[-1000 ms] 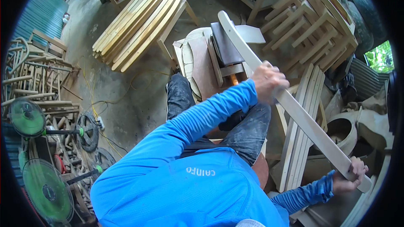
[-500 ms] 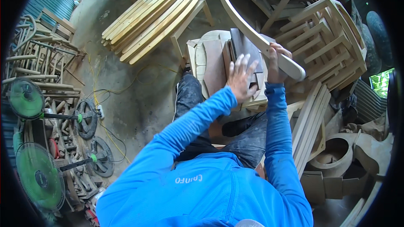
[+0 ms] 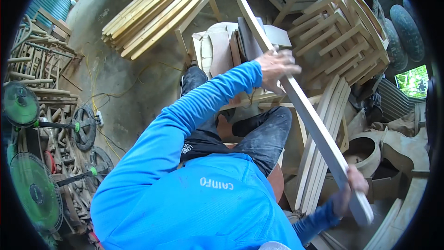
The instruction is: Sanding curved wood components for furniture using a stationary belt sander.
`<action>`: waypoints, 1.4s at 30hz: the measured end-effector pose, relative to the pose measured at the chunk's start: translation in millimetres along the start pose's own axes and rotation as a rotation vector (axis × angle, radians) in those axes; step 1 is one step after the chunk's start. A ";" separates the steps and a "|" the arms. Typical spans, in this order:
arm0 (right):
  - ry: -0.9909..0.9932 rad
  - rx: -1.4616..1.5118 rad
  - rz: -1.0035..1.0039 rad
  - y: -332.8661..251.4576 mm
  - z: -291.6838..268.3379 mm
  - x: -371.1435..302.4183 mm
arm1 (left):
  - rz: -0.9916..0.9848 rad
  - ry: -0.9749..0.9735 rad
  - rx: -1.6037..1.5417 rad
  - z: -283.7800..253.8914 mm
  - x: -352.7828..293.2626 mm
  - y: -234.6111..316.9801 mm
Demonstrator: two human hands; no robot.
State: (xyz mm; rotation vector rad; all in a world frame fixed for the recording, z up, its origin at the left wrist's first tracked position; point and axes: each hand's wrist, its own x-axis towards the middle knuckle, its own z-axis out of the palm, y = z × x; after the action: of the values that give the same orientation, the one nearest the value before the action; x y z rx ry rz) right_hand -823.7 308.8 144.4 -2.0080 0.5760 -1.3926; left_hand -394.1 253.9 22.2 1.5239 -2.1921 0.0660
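- Your left hand (image 3: 276, 68) lies loosely curled over the wooden slat (image 3: 317, 127), grip unclear; your right hand (image 3: 356, 180) wraps its near end.
- The slat's edges cross above stacked strips (image 3: 317, 166); bare floor (image 3: 148, 97) lies left.

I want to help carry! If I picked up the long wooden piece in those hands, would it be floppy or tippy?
The long wooden piece is probably stiff: it shows no sag between left hand and right hand. It might tip if held near one end, since it's long and narrow. Its smooth-looking side could feel slippery.
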 end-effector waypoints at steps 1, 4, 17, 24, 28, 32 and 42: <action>-0.069 0.090 -0.033 -23.3 -31.9 -1.6 | 0.053 -0.055 -0.141 7.2 5.6 14.4; -0.112 0.059 -0.081 -84.1 -88.6 5.2 | 0.081 0.319 -0.232 23.3 10.5 76.4; -0.379 -0.030 -0.131 -31.7 33.4 133.7 | -0.183 0.379 -0.285 12.5 16.0 -54.6; -0.301 0.050 -0.228 126.5 240.4 175.0 | -0.614 -0.180 0.122 -1.9 -17.5 -153.7; -0.254 0.185 -0.264 215.0 340.8 175.4 | -0.645 0.032 -0.091 17.3 -61.2 -79.4; -0.272 0.163 -0.355 216.9 375.1 172.3 | -0.707 -0.037 -0.072 9.5 -104.1 -42.0; -0.338 0.033 -0.346 55.6 164.5 54.0 | -0.380 0.037 0.097 -24.4 -40.9 -39.7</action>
State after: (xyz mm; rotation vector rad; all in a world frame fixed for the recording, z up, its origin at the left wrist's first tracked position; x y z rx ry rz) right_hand -651.0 273.3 100.0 -2.3265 0.0571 -1.1951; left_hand -338.9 281.7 18.8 1.9504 -1.8595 0.0782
